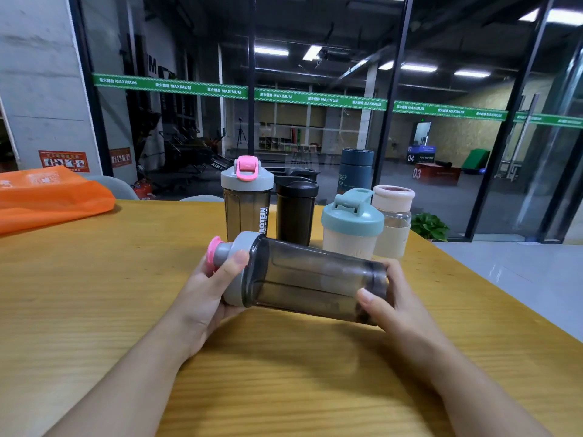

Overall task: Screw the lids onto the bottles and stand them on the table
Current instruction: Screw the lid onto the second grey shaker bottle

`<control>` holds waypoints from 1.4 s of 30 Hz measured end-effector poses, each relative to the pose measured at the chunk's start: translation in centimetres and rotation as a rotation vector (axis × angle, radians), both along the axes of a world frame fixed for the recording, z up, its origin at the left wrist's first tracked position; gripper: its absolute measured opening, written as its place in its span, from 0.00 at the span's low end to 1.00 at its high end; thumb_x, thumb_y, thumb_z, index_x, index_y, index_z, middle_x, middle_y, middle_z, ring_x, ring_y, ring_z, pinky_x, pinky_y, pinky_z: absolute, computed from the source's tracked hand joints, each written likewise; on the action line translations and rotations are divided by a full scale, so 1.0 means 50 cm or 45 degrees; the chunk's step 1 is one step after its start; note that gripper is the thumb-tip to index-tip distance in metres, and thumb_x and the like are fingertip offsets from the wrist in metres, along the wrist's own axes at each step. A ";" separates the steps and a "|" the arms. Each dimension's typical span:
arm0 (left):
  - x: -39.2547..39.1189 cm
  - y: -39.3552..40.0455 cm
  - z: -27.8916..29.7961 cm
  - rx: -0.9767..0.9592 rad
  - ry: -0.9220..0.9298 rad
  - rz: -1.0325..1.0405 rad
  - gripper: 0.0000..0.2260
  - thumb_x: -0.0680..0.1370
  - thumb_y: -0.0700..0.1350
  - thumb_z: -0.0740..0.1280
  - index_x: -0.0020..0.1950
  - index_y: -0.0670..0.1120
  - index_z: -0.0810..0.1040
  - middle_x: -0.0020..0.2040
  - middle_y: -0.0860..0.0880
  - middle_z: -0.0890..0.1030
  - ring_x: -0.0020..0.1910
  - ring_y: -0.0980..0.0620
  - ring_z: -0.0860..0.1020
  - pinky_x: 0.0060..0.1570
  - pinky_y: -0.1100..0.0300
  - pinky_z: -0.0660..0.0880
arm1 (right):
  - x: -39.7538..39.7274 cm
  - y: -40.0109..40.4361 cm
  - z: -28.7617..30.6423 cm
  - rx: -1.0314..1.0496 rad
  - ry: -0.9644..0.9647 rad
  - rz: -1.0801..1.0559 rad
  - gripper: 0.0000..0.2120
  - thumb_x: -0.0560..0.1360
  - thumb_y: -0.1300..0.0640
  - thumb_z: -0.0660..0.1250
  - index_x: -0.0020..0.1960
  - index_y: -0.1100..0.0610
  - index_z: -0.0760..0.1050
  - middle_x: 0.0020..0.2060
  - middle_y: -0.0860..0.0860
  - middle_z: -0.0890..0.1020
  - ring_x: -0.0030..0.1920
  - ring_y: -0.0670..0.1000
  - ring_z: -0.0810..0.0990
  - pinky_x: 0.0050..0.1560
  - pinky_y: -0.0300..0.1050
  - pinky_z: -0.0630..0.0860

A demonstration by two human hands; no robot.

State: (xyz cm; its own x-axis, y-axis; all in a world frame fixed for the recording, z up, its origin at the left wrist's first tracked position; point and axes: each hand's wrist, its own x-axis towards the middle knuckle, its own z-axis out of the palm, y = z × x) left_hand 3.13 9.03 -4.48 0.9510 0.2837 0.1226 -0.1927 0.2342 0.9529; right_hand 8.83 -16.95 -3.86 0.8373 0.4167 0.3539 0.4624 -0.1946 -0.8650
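Wood-grain tabletop (94,294) carries the work, fronting a glass partition. Left hand (205,298) wraps the grey screw lid with pink flip cap (235,269), fingers curled round its rim. Rightward of that grip, the smoky translucent plastic shaker bottle (312,282) lies horizontal, held above the surface. Right hand (389,305) clasps the base end. Beyond the held bottle stand five lidded bottles (315,209), upright. Risk: a tilted lid may cross-thread and jam; a loose base grip would let the smooth body spin instead of tightening.
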 end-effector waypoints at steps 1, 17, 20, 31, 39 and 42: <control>-0.001 -0.001 0.000 0.020 -0.006 0.006 0.55 0.49 0.63 0.80 0.73 0.52 0.64 0.61 0.40 0.77 0.54 0.43 0.79 0.41 0.52 0.80 | -0.001 0.000 0.002 0.005 0.026 0.000 0.28 0.59 0.34 0.64 0.57 0.41 0.67 0.43 0.44 0.83 0.44 0.44 0.81 0.48 0.42 0.75; 0.002 -0.001 -0.006 0.096 -0.055 0.085 0.60 0.44 0.65 0.80 0.74 0.53 0.63 0.63 0.42 0.77 0.57 0.41 0.78 0.47 0.47 0.79 | 0.006 0.003 0.008 -0.006 0.283 -0.029 0.33 0.61 0.30 0.63 0.52 0.56 0.69 0.35 0.49 0.75 0.33 0.48 0.72 0.34 0.41 0.67; 0.003 -0.004 -0.007 0.123 -0.061 0.112 0.61 0.44 0.67 0.79 0.74 0.55 0.62 0.63 0.43 0.77 0.58 0.42 0.78 0.47 0.49 0.79 | 0.005 0.003 0.009 0.028 0.376 0.003 0.32 0.67 0.34 0.67 0.55 0.59 0.68 0.35 0.53 0.73 0.29 0.49 0.69 0.28 0.34 0.69; -0.009 -0.019 -0.010 0.316 -0.119 0.151 0.49 0.52 0.68 0.78 0.69 0.58 0.64 0.66 0.46 0.74 0.63 0.45 0.75 0.65 0.41 0.70 | -0.005 0.003 -0.001 0.040 0.268 0.007 0.19 0.68 0.39 0.62 0.56 0.45 0.71 0.40 0.47 0.80 0.31 0.47 0.76 0.27 0.38 0.66; -0.030 -0.063 0.019 0.155 -0.252 0.262 0.43 0.53 0.66 0.77 0.65 0.60 0.65 0.63 0.49 0.72 0.60 0.54 0.75 0.67 0.49 0.69 | -0.003 -0.001 -0.012 0.070 0.269 0.046 0.33 0.57 0.40 0.76 0.58 0.49 0.72 0.52 0.47 0.84 0.53 0.44 0.82 0.52 0.41 0.76; -0.038 -0.083 0.026 0.222 -0.250 0.272 0.38 0.60 0.62 0.69 0.68 0.57 0.62 0.59 0.58 0.74 0.54 0.65 0.75 0.67 0.55 0.68 | -0.004 -0.006 -0.012 0.050 0.266 0.027 0.33 0.56 0.41 0.76 0.58 0.48 0.72 0.52 0.47 0.83 0.54 0.43 0.81 0.53 0.37 0.75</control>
